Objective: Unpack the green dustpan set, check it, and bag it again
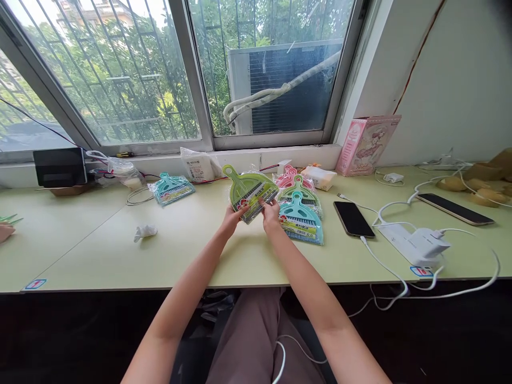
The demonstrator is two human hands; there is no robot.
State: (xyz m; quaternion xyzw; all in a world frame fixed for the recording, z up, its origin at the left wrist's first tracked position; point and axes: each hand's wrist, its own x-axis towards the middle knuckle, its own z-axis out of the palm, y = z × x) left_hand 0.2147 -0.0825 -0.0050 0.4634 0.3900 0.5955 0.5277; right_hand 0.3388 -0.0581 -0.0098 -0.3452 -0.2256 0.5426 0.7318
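Note:
Between my two hands is a green mini dustpan and brush set [250, 189] in clear plastic wrap, tilted above the table. My left hand [232, 218] grips its lower left corner. My right hand [271, 213] pinches the lower right edge. Just right of it lie more wrapped sets, overlapping: a blue dustpan set [300, 221] in front, a green dustpan set [301, 192] behind it, and a pink dustpan set [290, 176] at the back. Another blue dustpan set [172, 188] rests apart on the left.
A crumpled tissue [145, 232] lies left on the pale table [100, 261]. To the right are a phone [354, 217], a second phone [455, 208], a power strip [400, 242] with cables and a pink box [366, 146]. A dark screen [60, 167] stands far left; another person's hand [5, 231] shows at the edge.

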